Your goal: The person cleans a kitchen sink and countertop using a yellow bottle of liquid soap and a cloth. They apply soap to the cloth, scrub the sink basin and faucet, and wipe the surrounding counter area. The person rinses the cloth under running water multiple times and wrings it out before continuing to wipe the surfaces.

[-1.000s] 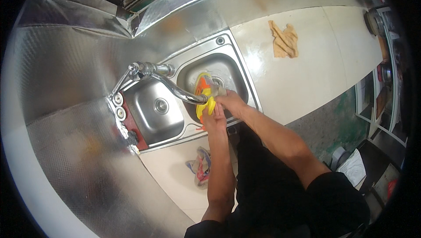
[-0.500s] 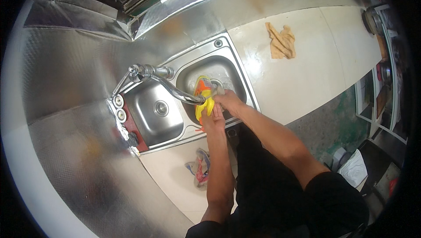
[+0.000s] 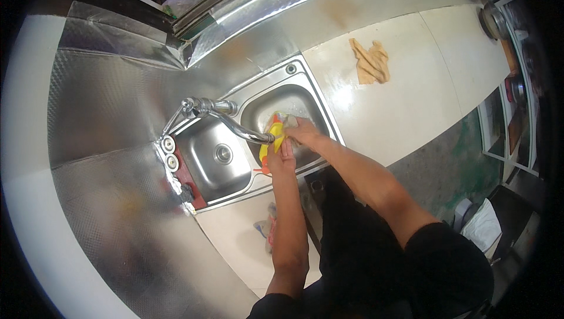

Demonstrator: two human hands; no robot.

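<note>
Over the right basin (image 3: 314, 110) of a steel double sink, my left hand (image 3: 282, 161) is closed round a yellow bottle (image 3: 264, 153) with orange parts. Its orange tip sticks out to the left of my left wrist. My right hand (image 3: 303, 133) presses a pale greyish cloth or pad (image 3: 291, 121) to the bottle's upper right side; that hand's fingers are partly hidden. The spout of the chrome faucet (image 3: 241, 131) ends just in front of the bottle and covers part of it. A few water drops show in the basin.
The left basin (image 3: 205, 154) lies beside a reddish strip bearing two round white-topped items (image 3: 171, 162). A tan cloth (image 3: 370, 62) rests on the counter to the right. A crumpled plastic bag (image 3: 271, 228) lies by my left forearm. Shelves (image 3: 510, 93) stand at far right.
The bottle has turned in my hands, so less of its orange label shows and its orange tip now points out leftward. The whole view has shifted slightly.
</note>
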